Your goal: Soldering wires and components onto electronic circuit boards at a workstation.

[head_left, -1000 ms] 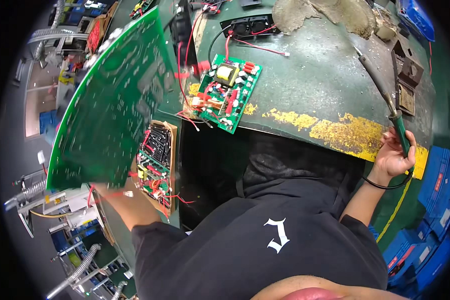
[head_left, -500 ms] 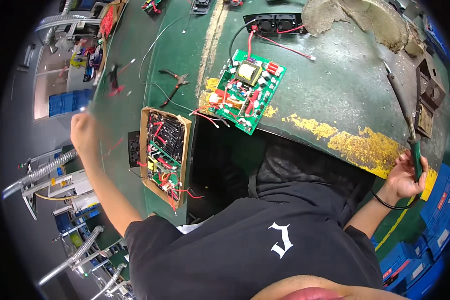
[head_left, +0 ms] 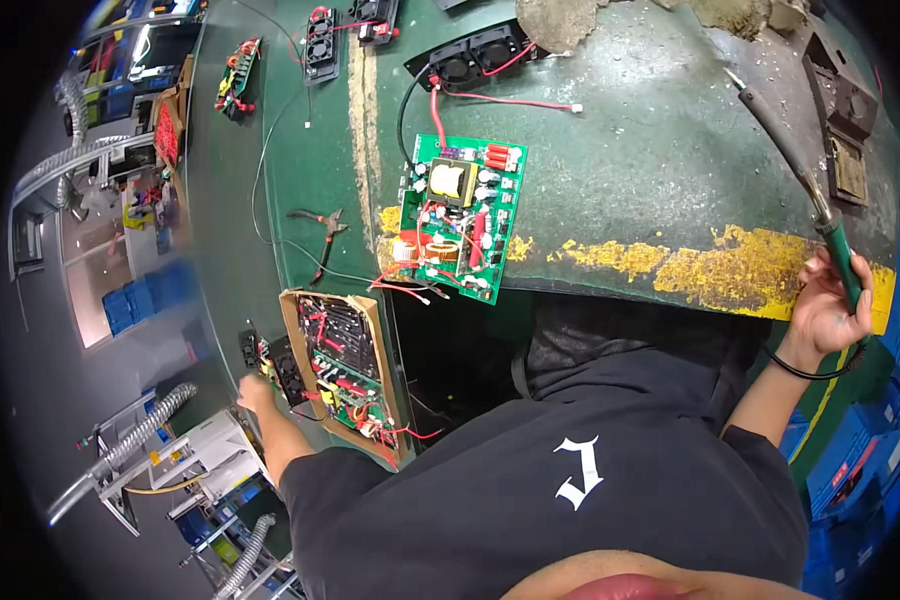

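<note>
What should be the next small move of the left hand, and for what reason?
Perhaps the left hand should steady the small board beside the cardboard box: it is right at that board, though its grip is unclear. The right hand holds the soldering iron, its tip apart from the large green board, so only the left seems available.

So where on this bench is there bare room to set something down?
The widest bare patch on the bench, though specked, lies between the large circuit board and the soldering iron, beyond the yellow paint. A smaller one lies left of the thin cable. It's crowded around the cardboard box and left hand.
</note>
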A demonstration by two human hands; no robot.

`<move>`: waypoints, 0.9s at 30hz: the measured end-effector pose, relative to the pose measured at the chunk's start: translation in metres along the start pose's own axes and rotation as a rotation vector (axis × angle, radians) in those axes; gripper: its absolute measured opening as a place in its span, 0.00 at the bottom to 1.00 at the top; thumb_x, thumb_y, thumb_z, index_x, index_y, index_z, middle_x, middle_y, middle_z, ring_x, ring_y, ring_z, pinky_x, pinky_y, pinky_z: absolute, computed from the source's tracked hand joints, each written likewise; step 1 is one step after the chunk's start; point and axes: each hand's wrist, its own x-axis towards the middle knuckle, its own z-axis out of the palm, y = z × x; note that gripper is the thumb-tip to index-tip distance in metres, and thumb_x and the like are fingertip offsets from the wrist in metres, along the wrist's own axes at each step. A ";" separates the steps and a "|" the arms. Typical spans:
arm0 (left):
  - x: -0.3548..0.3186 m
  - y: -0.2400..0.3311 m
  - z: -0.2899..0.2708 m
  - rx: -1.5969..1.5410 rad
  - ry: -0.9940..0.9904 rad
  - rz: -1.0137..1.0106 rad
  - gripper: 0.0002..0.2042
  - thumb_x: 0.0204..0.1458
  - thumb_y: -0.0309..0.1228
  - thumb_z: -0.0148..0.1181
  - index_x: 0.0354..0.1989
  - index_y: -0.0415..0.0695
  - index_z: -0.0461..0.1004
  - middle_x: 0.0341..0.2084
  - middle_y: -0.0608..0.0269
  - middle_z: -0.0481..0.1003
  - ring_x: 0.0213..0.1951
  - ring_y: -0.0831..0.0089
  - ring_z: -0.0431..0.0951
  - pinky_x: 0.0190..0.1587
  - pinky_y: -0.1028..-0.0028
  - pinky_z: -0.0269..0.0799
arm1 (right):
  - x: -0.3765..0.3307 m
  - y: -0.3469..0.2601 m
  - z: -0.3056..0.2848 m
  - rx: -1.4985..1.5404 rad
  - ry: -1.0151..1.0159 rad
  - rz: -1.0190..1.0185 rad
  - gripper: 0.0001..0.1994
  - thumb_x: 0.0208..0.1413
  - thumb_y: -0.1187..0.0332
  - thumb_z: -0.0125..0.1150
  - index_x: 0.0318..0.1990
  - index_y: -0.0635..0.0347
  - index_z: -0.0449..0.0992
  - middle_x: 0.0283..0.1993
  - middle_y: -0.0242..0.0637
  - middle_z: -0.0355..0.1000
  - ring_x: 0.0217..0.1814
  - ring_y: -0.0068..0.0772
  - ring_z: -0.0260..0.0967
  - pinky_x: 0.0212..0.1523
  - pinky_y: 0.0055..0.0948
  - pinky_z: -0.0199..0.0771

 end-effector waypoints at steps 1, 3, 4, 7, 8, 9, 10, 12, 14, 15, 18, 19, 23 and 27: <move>0.003 0.000 -0.008 0.099 0.144 0.074 0.12 0.47 0.36 0.53 0.38 0.47 0.76 0.38 0.57 0.75 0.43 0.59 0.74 0.44 0.54 0.65 | 0.001 -0.002 0.002 -0.005 -0.003 0.007 0.23 0.56 0.53 0.42 0.48 0.61 0.72 0.40 0.56 0.73 0.34 0.44 0.70 0.30 0.33 0.67; 0.001 0.045 -0.059 -0.168 0.417 0.163 0.12 0.48 0.33 0.54 0.41 0.45 0.74 0.34 0.54 0.74 0.39 0.55 0.75 0.41 0.57 0.68 | -0.002 -0.008 0.005 -0.044 0.002 -0.004 0.24 0.55 0.53 0.42 0.48 0.61 0.72 0.40 0.56 0.73 0.35 0.44 0.70 0.30 0.33 0.67; -0.005 0.051 -0.088 -0.373 0.682 0.382 0.11 0.51 0.31 0.52 0.37 0.39 0.75 0.34 0.51 0.75 0.38 0.57 0.76 0.42 0.62 0.70 | -0.001 -0.008 0.003 -0.050 -0.011 0.008 0.24 0.55 0.52 0.42 0.48 0.61 0.73 0.40 0.57 0.73 0.36 0.45 0.69 0.31 0.33 0.66; -0.087 0.137 -0.221 -0.998 0.681 0.775 0.07 0.51 0.23 0.55 0.38 0.38 0.74 0.34 0.55 0.74 0.37 0.66 0.74 0.42 0.72 0.70 | 0.001 -0.005 0.001 -0.072 -0.036 -0.006 0.24 0.55 0.53 0.41 0.48 0.61 0.73 0.40 0.57 0.73 0.35 0.45 0.70 0.31 0.34 0.66; -0.127 0.157 -0.255 -1.025 0.632 0.902 0.08 0.49 0.23 0.56 0.38 0.39 0.74 0.35 0.55 0.74 0.39 0.63 0.74 0.44 0.69 0.69 | 0.002 -0.004 0.000 -0.102 -0.059 -0.016 0.24 0.55 0.53 0.40 0.48 0.61 0.73 0.40 0.58 0.73 0.35 0.45 0.70 0.31 0.34 0.67; -0.159 0.180 -0.275 -1.068 0.581 1.037 0.09 0.47 0.24 0.58 0.38 0.41 0.75 0.36 0.55 0.74 0.40 0.60 0.74 0.46 0.66 0.68 | 0.002 -0.005 0.002 -0.108 -0.070 -0.016 0.24 0.55 0.53 0.40 0.48 0.61 0.73 0.40 0.58 0.73 0.35 0.45 0.70 0.31 0.34 0.67; -0.185 0.195 -0.289 -0.970 0.619 1.221 0.10 0.44 0.23 0.59 0.38 0.41 0.74 0.36 0.55 0.73 0.40 0.60 0.74 0.45 0.66 0.68 | 0.003 -0.003 0.002 -0.093 -0.072 -0.016 0.24 0.55 0.53 0.39 0.48 0.61 0.73 0.40 0.58 0.73 0.35 0.45 0.70 0.31 0.34 0.67; -0.224 0.224 -0.304 -0.892 0.629 1.465 0.14 0.39 0.21 0.60 0.37 0.42 0.74 0.35 0.56 0.72 0.38 0.59 0.73 0.42 0.66 0.68 | 0.001 -0.003 0.004 -0.083 -0.058 -0.022 0.24 0.55 0.53 0.40 0.48 0.60 0.73 0.39 0.58 0.73 0.34 0.45 0.70 0.31 0.34 0.67; -0.236 0.234 -0.313 -0.912 0.618 1.527 0.16 0.36 0.20 0.60 0.38 0.43 0.74 0.34 0.56 0.72 0.37 0.59 0.72 0.41 0.66 0.67 | 0.000 -0.001 0.005 -0.063 -0.045 -0.022 0.24 0.55 0.53 0.40 0.48 0.60 0.73 0.39 0.57 0.73 0.34 0.45 0.70 0.30 0.34 0.67; -0.235 0.234 -0.316 -0.873 0.570 1.554 0.17 0.35 0.20 0.60 0.38 0.42 0.74 0.34 0.57 0.71 0.37 0.59 0.72 0.40 0.66 0.66 | -0.002 -0.001 0.007 -0.043 -0.029 -0.014 0.23 0.55 0.53 0.41 0.48 0.60 0.73 0.39 0.57 0.73 0.34 0.45 0.70 0.30 0.34 0.67; -0.247 0.234 -0.327 -0.862 0.482 1.572 0.18 0.33 0.20 0.60 0.38 0.42 0.73 0.34 0.59 0.70 0.37 0.60 0.71 0.40 0.67 0.65 | -0.001 -0.004 0.011 -0.024 -0.039 -0.038 0.23 0.55 0.53 0.41 0.47 0.60 0.73 0.39 0.55 0.73 0.34 0.44 0.71 0.28 0.34 0.68; -0.253 0.235 -0.331 -0.892 0.428 1.547 0.18 0.33 0.19 0.60 0.38 0.42 0.73 0.33 0.59 0.70 0.37 0.60 0.70 0.41 0.66 0.64 | -0.001 -0.006 0.013 -0.008 -0.051 -0.037 0.23 0.56 0.53 0.41 0.47 0.60 0.72 0.40 0.55 0.73 0.34 0.44 0.71 0.28 0.33 0.69; -0.256 0.245 -0.320 -0.942 0.500 1.548 0.18 0.28 0.20 0.66 0.34 0.43 0.75 0.32 0.61 0.70 0.37 0.62 0.70 0.40 0.67 0.64 | -0.001 -0.001 0.018 0.024 -0.026 -0.073 0.22 0.57 0.53 0.40 0.47 0.60 0.73 0.40 0.52 0.73 0.32 0.43 0.71 0.26 0.34 0.69; -0.263 0.242 -0.311 -0.986 0.648 1.512 0.16 0.27 0.23 0.68 0.31 0.42 0.75 0.29 0.60 0.69 0.37 0.62 0.70 0.39 0.67 0.66 | 0.001 -0.004 0.021 0.019 -0.042 -0.068 0.22 0.57 0.53 0.40 0.45 0.60 0.73 0.40 0.51 0.73 0.30 0.43 0.71 0.24 0.32 0.70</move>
